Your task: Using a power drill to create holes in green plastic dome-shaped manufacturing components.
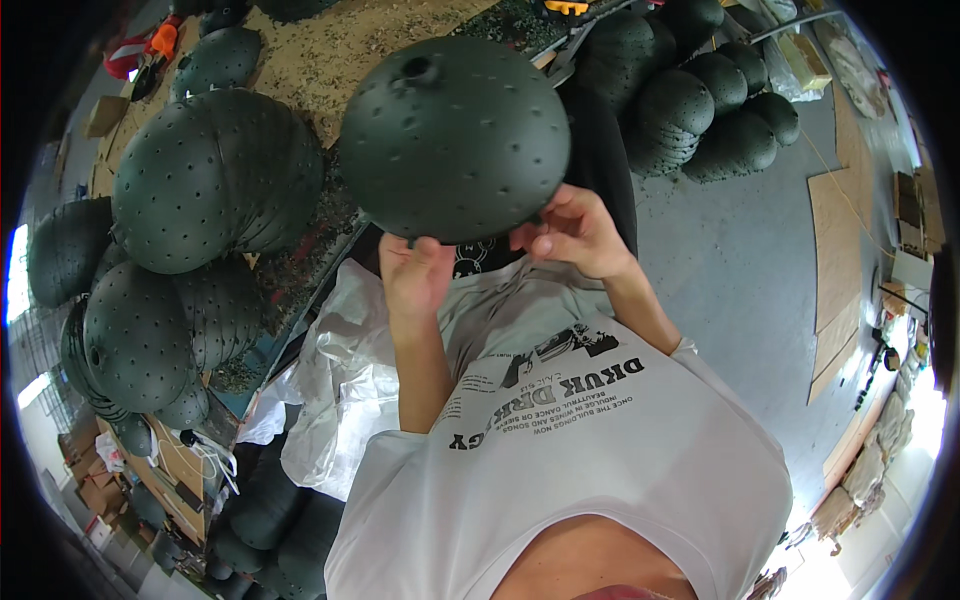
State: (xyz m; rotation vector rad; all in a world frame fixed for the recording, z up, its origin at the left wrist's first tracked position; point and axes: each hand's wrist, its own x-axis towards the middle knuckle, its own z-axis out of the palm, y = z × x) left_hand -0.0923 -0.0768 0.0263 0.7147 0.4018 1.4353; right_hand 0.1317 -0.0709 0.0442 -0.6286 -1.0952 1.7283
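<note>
A dark green dome-shaped shell (455,150), dimpled all over and with a round raised opening near its far side, is held up above my lap, its rounded side showing. My left hand (415,278) pinches the near rim left of the middle, thumb on top. At the rim's right part, my right hand (582,235) grips with bent fingers, some of them hidden behind the edge. The inside of the shell is out of sight.
On the bench at left stand nested stacks of similar shells (170,185) with small holes. Green shavings lie over the tan benchtop (310,50). More stacked shells (675,105) rest at the far right. Cardboard sheets (835,250) lie on the grey floor.
</note>
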